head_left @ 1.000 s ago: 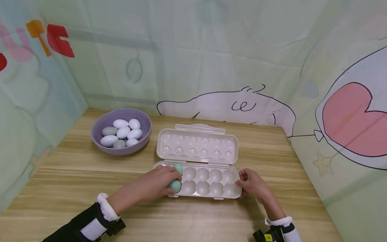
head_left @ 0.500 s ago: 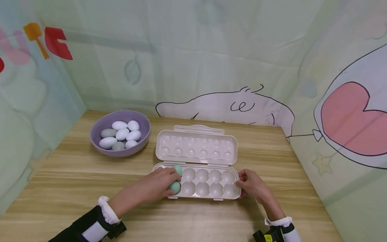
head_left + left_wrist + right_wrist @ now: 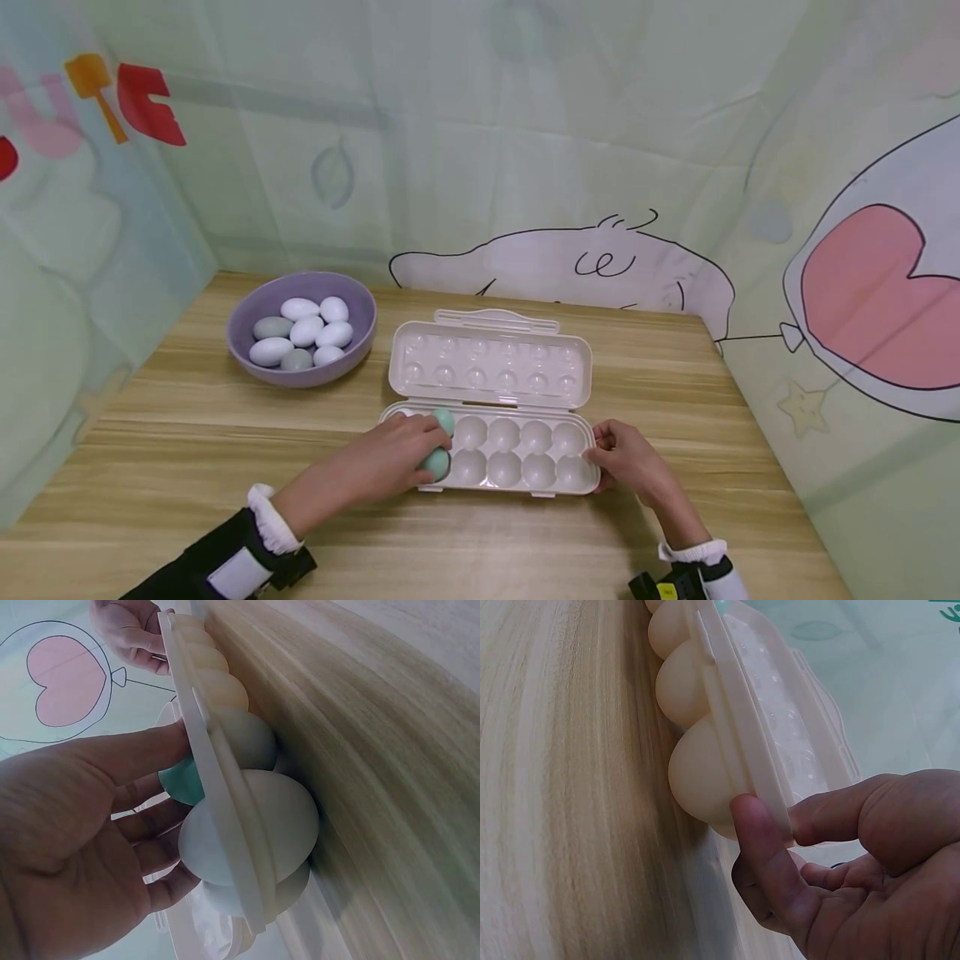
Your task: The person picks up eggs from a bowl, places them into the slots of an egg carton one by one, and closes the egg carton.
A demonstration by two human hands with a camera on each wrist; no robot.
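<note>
A pale plastic egg carton (image 3: 504,471) lies on the table with its lid (image 3: 491,396) folded back. My left hand (image 3: 393,454) reaches over the carton's left end, thumb and fingers round a green egg (image 3: 437,464) in the front row. Another green egg (image 3: 444,421) sits behind it in the back row. In the left wrist view a white egg (image 3: 201,844) shows at the carton's near end, beside the fingers; the back of the hand hides much of this end from the head view. My right hand (image 3: 628,460) pinches the carton's right rim between thumb and fingers.
Left of the lid stands a purple bowl (image 3: 240,350) holding several white and grey eggs (image 3: 306,331). A wooden table (image 3: 487,550) lies under everything. Printed cloth walls (image 3: 480,167) close in the back and both sides.
Both hands keep their places at the carton, and the eggs look unmoved. Only the head view has shifted slightly.
</note>
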